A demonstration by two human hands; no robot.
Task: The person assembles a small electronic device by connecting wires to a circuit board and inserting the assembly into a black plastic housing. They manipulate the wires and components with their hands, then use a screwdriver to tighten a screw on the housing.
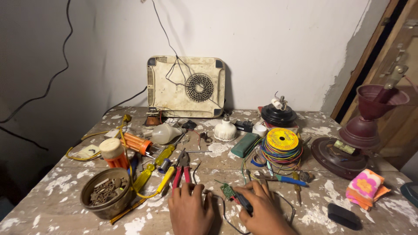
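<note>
Two bare hands rest low at the near edge of the paint-flecked wooden bench (56,204). The left hand (190,212) lies flat, fingers spread and grip released, its fingertips just beside the red-handled pliers (182,171). The right hand (264,212) is clenched around a dark slim tool (244,203), whose tip points toward a small green circuit board (227,190) lying on the bench between the two hands, just ahead of the right knuckles. A thin black wire (224,215) loops on the bench between the wrists.

To the left stands a round tin of rusty bits (106,198), with yellow-handled screwdrivers (150,172) and an orange cylinder with a cream cap (114,153) near it. Farther back lie a white bulb (164,133), a white lamp housing (225,129) and a green case (244,144). A spool of coloured wire (282,146) sits right of centre, a blue-handled tool (291,179) in front of it. A cream square appliance with a round fan grille (186,86) leans against the wall. At the far right are a maroon fan base (337,157) and a pink-and-orange flowered cloth (365,187).
</note>
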